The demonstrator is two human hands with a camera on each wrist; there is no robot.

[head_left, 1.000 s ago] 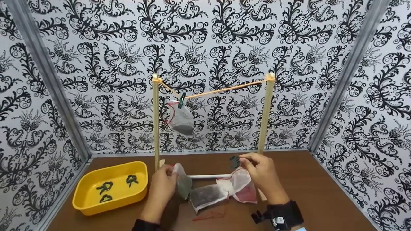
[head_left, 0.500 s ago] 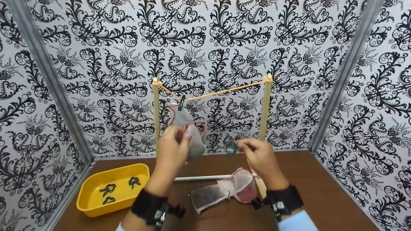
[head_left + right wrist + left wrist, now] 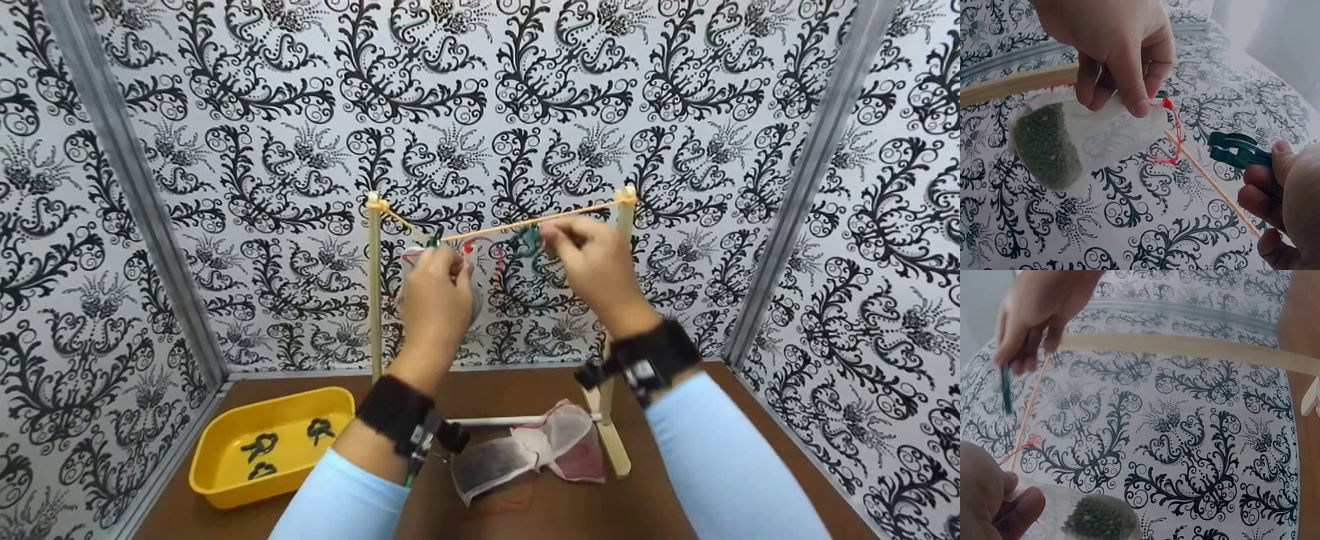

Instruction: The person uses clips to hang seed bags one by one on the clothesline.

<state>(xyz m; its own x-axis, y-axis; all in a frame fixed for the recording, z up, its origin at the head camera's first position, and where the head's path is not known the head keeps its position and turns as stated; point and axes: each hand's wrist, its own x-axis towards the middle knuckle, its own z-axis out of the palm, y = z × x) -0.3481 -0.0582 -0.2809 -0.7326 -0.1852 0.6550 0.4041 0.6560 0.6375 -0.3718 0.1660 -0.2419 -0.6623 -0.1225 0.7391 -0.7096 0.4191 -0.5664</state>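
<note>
My left hand [image 3: 439,296] pinches the top of a sheer drawstring bag [image 3: 1047,146] with green beans gathered in its bottom. Its red drawstring [image 3: 1178,135] dangles near the orange cord [image 3: 517,223]. In the right wrist view the bag tilts sideways beside the cord. My right hand [image 3: 596,259] grips a dark green clothespin [image 3: 1238,151] by its handle end, close to the cord. Another green clothespin [image 3: 434,238] sits on the cord's left part, just above my left hand. The bag hanging from it is mostly hidden behind that hand.
The cord runs between two wooden posts [image 3: 376,300]. A yellow tray [image 3: 217,491] with several green clothespins stands at left. On the brown table lie a dark-filled mesh bag [image 3: 491,469] and a pink-filled bag [image 3: 581,463], near a white rod [image 3: 495,421].
My left hand has lifted the bean bag from the table up to the cord. My right hand has risen with the clothespin to cord height.
</note>
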